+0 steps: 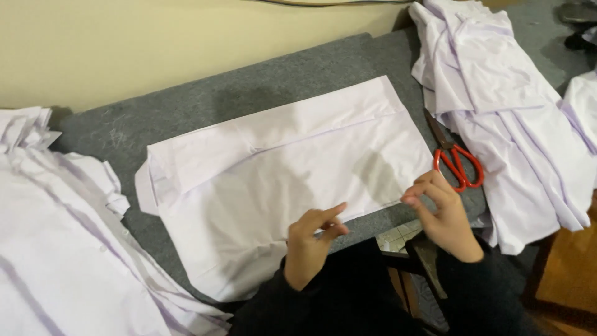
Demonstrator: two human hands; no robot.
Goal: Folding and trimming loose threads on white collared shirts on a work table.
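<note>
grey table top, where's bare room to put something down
Bare grey table shows along the wall above the flat white cloth, and between it and the left pile. Crowded right: scissors lie against the right pile.

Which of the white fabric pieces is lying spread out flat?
The middle piece on the grey table, its near edge pinched by both hands. The left pile and right pile are rumpled heaps.

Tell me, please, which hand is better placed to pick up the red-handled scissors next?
Probably the right hand: it pinches the white fabric piece at its near edge, right beside the scissors. The left hand grips the same edge farther from them.
</note>
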